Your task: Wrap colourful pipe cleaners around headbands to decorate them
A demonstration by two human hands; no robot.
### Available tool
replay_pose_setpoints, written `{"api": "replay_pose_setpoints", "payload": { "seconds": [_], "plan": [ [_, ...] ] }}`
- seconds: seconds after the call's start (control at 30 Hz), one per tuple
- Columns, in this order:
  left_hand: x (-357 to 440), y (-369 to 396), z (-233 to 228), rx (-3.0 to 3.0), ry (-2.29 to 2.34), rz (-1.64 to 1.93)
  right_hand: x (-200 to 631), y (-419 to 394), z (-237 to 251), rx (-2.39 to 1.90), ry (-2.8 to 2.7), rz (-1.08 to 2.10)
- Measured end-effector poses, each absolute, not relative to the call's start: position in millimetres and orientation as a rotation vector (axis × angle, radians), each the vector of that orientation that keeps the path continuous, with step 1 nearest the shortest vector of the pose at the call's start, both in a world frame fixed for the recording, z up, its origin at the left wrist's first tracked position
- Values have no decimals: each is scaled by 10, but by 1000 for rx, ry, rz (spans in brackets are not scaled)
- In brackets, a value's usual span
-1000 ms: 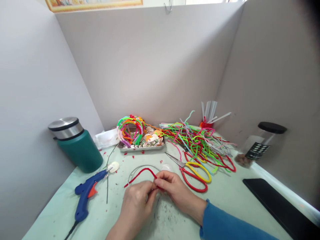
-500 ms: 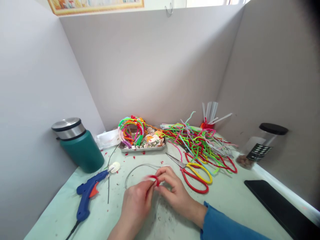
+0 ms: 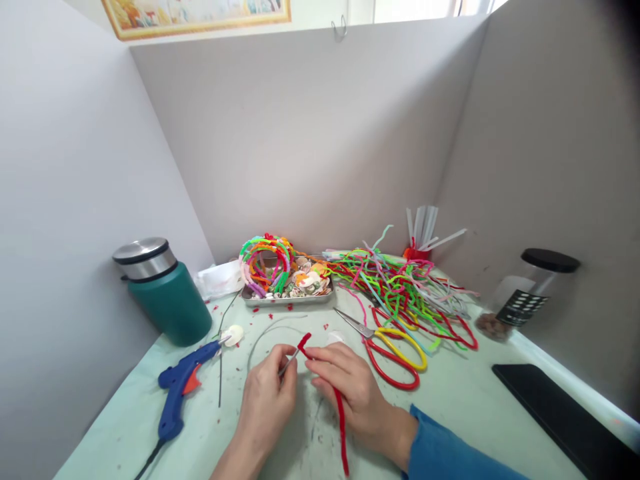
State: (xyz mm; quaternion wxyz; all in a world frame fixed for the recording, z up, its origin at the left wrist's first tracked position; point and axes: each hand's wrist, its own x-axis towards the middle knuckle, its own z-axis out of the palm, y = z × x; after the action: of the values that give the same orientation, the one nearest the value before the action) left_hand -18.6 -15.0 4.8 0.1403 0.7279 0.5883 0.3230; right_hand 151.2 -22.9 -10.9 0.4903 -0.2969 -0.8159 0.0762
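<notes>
the left hand point(image 3: 267, 400) pinches a thin wire point(image 3: 270, 330) at its end, the right hand point(image 3: 350, 390) is closed around a red pipe cleaner point(image 3: 340, 413) trailing toward 6 o'clock; scissors point(image 3: 385, 347) lie at 2 o'clock on the counter point(image 3: 465, 400)

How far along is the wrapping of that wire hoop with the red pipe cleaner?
Done: several colourful wrapped hoops sit at the metal tray. In hand: the left hand pinches the bare wire hoop near its end, where the right hand holds the red pipe cleaner, only its tip wound on. Left: nearly the whole hoop is bare, and most of the pipe cleaner hangs loose.
</notes>
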Motion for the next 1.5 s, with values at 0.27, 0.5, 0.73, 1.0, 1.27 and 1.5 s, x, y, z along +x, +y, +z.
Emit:
{"api": "replay_pose_setpoints", "payload": {
  "seconds": [0.27,0.5,0.73,1.0,1.27,1.5],
  "plan": [
    [-203,-140,62,2016,1617,1005,1530,-208,-96,-694,-2115,113],
    [-220,-131,56,1894,1629,1086,1550,-203,-67,-677,-2234,85],
    [-247,-117,88,1963,1546,1200,1566,-162,-172,-860,-1845,583],
    [-214,-147,85,2130,1479,1263,1514,-211,-161,-922,-1829,1117],
    [-206,-203,114,2310,1388,1151,1530,-44,-215,-1121,-1456,1221],
    [-165,-257,83,2545,1307,881,1538,8,-236,-1172,-1414,1124]
  ]
}}
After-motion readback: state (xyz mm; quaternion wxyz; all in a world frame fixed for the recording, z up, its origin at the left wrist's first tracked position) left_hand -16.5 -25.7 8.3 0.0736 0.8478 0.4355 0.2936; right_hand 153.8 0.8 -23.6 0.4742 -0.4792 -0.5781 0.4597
